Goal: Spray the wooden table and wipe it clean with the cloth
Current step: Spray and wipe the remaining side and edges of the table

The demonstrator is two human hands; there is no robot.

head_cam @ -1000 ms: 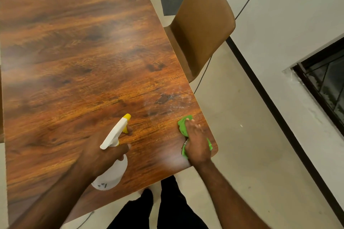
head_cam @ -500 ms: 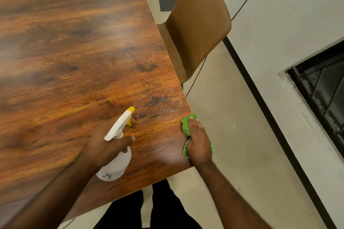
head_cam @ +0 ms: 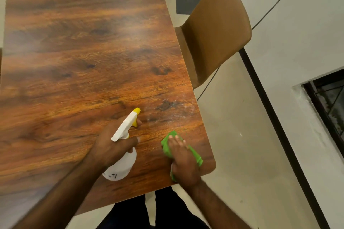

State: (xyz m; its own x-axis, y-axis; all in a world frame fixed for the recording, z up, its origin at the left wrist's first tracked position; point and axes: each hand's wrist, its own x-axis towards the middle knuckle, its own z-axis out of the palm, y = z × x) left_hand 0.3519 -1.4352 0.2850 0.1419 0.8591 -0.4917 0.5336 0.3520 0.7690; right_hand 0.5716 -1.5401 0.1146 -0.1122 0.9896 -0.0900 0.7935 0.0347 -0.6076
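Wood-grain rectangular table [head_cam: 83, 52], brown and glossy, fills most of our view and runs to the far end. Pale floor [head_cam: 242, 135] and a white wall [head_cam: 297, 24] lie to its right, with a tan padded chair [head_cam: 216, 29] drawn up at the right edge. We judge the job barely begun: only a whitish misted patch [head_cam: 175, 111] shows, unwiped, by the near-right corner. Our left hand [head_cam: 111, 147] curls round the neck of the white plastic spray bottle with a yellow nozzle [head_cam: 121, 167], a finger at the trigger, nozzle aimed at the patch. Our right hand [head_cam: 183, 161] lies flat, fingers straight and close, pressing the crumpled green cloth [head_cam: 166, 145] onto that corner, just short of the mist.
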